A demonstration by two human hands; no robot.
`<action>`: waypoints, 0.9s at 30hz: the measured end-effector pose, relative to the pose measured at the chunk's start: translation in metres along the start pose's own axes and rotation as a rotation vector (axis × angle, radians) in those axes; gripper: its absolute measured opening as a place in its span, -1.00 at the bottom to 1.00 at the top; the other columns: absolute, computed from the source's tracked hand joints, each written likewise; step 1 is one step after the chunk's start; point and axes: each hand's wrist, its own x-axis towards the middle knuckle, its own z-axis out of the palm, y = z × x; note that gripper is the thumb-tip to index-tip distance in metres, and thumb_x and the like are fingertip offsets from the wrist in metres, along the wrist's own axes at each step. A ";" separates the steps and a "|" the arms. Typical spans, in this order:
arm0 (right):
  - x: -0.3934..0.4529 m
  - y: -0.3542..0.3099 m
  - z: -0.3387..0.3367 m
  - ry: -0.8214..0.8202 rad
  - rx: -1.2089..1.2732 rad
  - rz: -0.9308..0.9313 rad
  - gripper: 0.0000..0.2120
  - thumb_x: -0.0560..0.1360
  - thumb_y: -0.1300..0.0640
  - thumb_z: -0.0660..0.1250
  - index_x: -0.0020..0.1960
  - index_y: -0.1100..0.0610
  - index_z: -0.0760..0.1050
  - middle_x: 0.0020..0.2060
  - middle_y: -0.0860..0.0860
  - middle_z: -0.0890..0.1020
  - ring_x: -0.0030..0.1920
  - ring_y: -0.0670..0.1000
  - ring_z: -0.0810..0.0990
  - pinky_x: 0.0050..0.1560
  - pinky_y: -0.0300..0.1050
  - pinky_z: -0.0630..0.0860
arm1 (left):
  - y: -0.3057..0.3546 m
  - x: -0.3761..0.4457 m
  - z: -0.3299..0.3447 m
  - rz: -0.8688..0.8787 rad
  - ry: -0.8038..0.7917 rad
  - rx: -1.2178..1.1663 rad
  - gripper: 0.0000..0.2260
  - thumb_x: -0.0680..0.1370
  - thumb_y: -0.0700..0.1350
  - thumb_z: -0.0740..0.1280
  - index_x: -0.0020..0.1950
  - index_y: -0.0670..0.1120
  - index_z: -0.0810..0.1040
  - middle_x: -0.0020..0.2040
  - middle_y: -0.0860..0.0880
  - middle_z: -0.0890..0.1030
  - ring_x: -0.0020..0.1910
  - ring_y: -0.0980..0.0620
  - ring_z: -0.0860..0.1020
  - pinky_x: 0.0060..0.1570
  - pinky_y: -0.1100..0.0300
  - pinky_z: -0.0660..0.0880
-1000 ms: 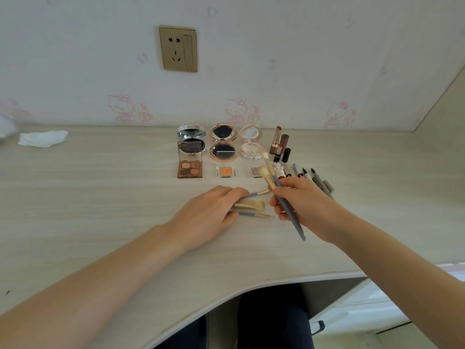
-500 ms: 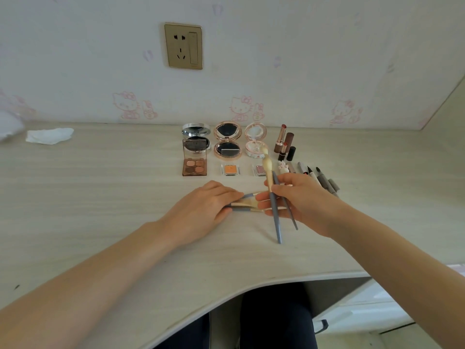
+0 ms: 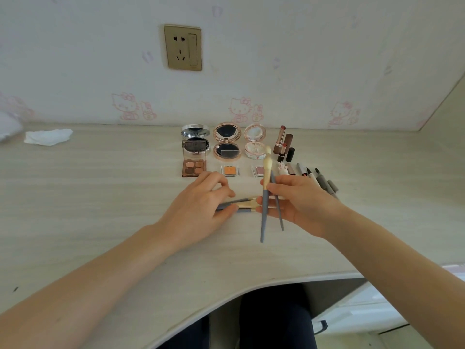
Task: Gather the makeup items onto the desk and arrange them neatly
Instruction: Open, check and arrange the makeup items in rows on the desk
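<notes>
Right now the right hand pinches two blue-handled brushes between thumb and fingers, bristle ends up toward the wall, handles hanging down over the desk. Left hand lies on the desk, fingers curled over the handles of a few more brushes lying flat, gold ferrules sticking out toward the right hand; it looks like it holds them down, exact grip not clear.

Beyond the hands, arranged rows near the wall: three open compacts, an eyeshadow palette, two small single pans, lipsticks standing upright, then pens and liners lying side by side at right. Crumpled tissue far left; wall socket above.

Step, as judged: brush sorting, most other items already lined up. Next move likely needs the held pair laid down parallel beside the flat brushes, heads aligned, without knocking the upright lipsticks.
</notes>
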 end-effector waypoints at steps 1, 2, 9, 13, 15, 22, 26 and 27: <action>0.001 0.000 0.002 -0.009 0.044 -0.017 -0.84 0.58 0.30 0.23 0.10 0.31 0.53 0.00 0.22 0.59 -0.02 0.17 0.66 -0.11 0.01 0.65 | 0.007 0.002 -0.003 -0.057 -0.003 -0.113 -0.72 0.54 0.08 0.28 0.08 -0.07 0.62 0.04 0.07 0.50 0.08 0.09 0.43 0.02 0.23 0.42; 0.002 0.001 0.004 -0.019 0.085 -0.036 -0.84 0.58 0.30 0.23 0.11 0.32 0.53 -0.02 0.22 0.60 -0.02 0.17 0.66 -0.06 0.02 0.64 | 0.015 0.005 -0.005 -0.125 -0.013 -0.241 -0.75 0.55 0.07 0.28 0.07 -0.04 0.62 0.02 0.10 0.52 0.08 0.13 0.44 0.05 0.24 0.41; 0.005 0.003 0.018 -0.012 0.104 -0.180 -0.84 0.59 0.23 0.25 0.10 0.24 0.55 -0.05 0.16 0.64 0.06 0.15 0.64 0.04 -0.02 0.58 | 0.042 0.021 -0.011 -0.492 -0.099 -0.862 -0.80 0.52 0.04 0.38 0.05 -0.05 0.60 -0.17 -0.01 0.70 -0.15 0.09 0.67 -0.02 0.10 0.60; 0.004 0.007 0.023 0.007 0.048 -0.254 -0.84 0.55 0.22 0.31 0.08 0.25 0.56 -0.08 0.18 0.67 -0.03 0.10 0.65 0.07 0.00 0.59 | 0.049 0.022 -0.017 -0.577 -0.100 -1.039 -0.84 0.52 -0.18 0.40 0.06 -0.20 0.57 -0.17 -0.18 0.69 -0.22 -0.06 0.69 -0.18 0.18 0.62; 0.002 0.009 0.025 0.013 0.033 -0.282 -0.86 0.54 0.23 0.33 0.07 0.25 0.56 -0.12 0.15 0.68 -0.08 0.05 0.66 0.00 -0.09 0.60 | 0.047 0.019 -0.017 -0.585 -0.105 -1.068 -0.88 0.53 -0.24 0.37 0.05 -0.23 0.59 -0.17 -0.21 0.68 -0.21 -0.09 0.69 -0.14 0.12 0.64; -0.003 0.003 0.011 0.035 0.053 -0.251 -0.75 0.53 0.18 0.35 0.20 0.14 0.52 0.00 0.09 0.68 0.00 0.05 0.66 -0.02 -0.10 0.61 | 0.029 0.008 -0.021 -0.602 -0.156 -0.934 -0.89 0.54 -0.29 0.34 0.00 -0.20 0.65 -0.26 -0.11 0.67 -0.30 0.07 0.64 -0.24 0.29 0.56; -0.003 -0.003 -0.005 0.081 0.137 -0.274 -0.71 0.51 0.23 0.37 0.21 0.07 0.48 -0.09 0.08 0.69 -0.11 0.06 0.68 -0.10 -0.07 0.61 | 0.012 -0.002 -0.024 -0.507 -0.231 -0.612 -0.89 0.52 -0.24 0.37 -0.04 -0.09 0.67 -0.28 -0.02 0.69 -0.24 0.06 0.66 -0.08 0.17 0.57; -0.003 -0.003 -0.007 0.071 0.095 -0.287 -0.71 0.50 0.25 0.37 0.20 0.08 0.49 -0.10 0.08 0.69 -0.12 0.05 0.69 -0.10 -0.07 0.61 | 0.010 -0.004 -0.025 -0.481 -0.240 -0.524 -0.89 0.51 -0.21 0.38 -0.05 -0.04 0.67 -0.30 0.02 0.68 -0.24 0.09 0.65 -0.06 0.17 0.56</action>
